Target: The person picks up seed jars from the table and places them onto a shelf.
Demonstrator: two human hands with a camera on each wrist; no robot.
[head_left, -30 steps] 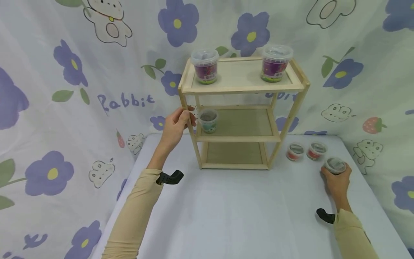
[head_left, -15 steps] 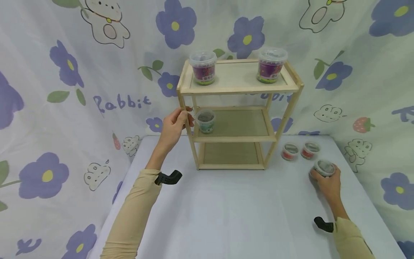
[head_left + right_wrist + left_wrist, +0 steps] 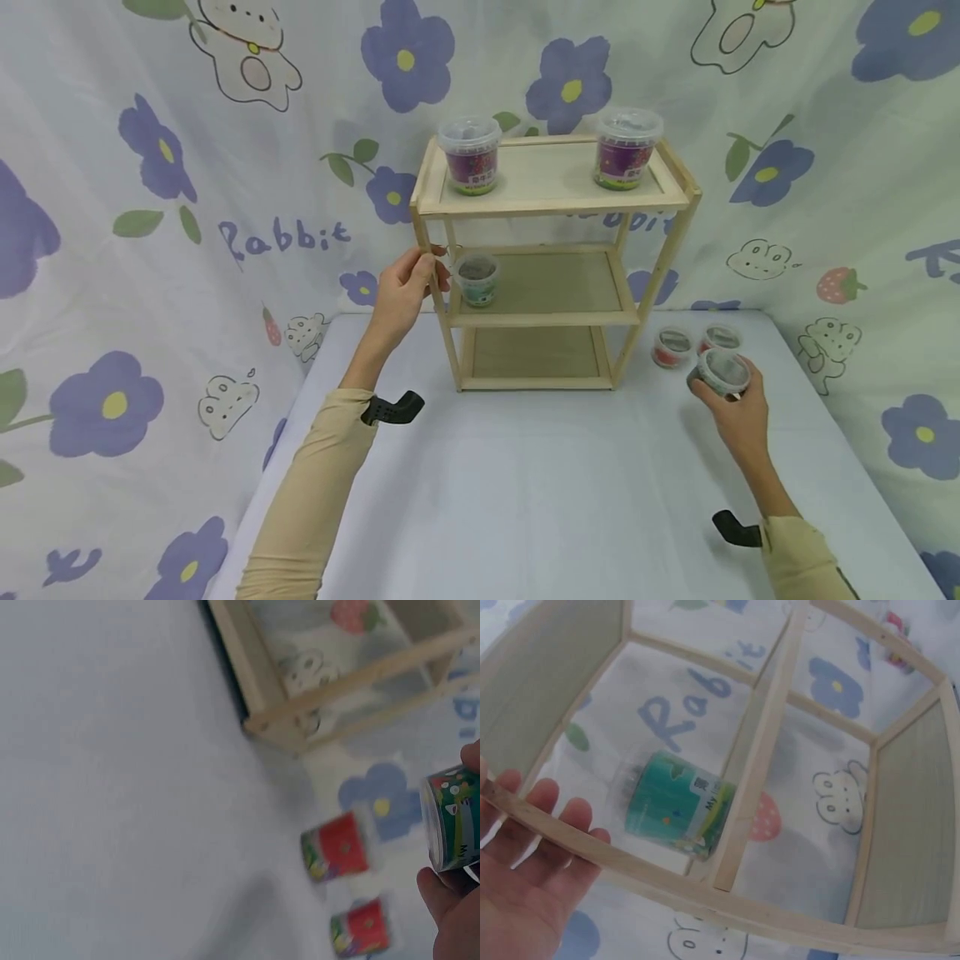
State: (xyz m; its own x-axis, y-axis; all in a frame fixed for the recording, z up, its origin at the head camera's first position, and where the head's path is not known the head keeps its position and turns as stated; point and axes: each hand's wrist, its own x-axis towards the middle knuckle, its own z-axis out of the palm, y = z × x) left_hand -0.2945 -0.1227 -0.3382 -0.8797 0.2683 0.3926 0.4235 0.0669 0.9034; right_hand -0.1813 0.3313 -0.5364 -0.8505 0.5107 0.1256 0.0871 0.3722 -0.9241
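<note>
White, flower-printed cloth (image 3: 285, 167) backs the table (image 3: 525, 483), which spreads under the wooden shelf (image 3: 547, 319). Your hands are well apart. Your left hand (image 3: 405, 287) grips the shelf's left front post, fingers curled round the wood. Your right hand (image 3: 741, 417) is right of the shelf and nearer you, thumb and fingers clamped on a tub. On the shelf's top tier, one purple tub (image 3: 471, 162) stands near the left end and a second purple tub (image 3: 626, 157) near the right. The green tub (image 3: 723, 375) in your right hand is right of the shelf and in front. A teal tub (image 3: 478, 285) stands at the left of the shelf's middle tier, just beside your left hand. One red tub (image 3: 671, 350) sits just right of the shelf; another red tub (image 3: 720, 336) beside it is partly hidden by the green tub.
</note>
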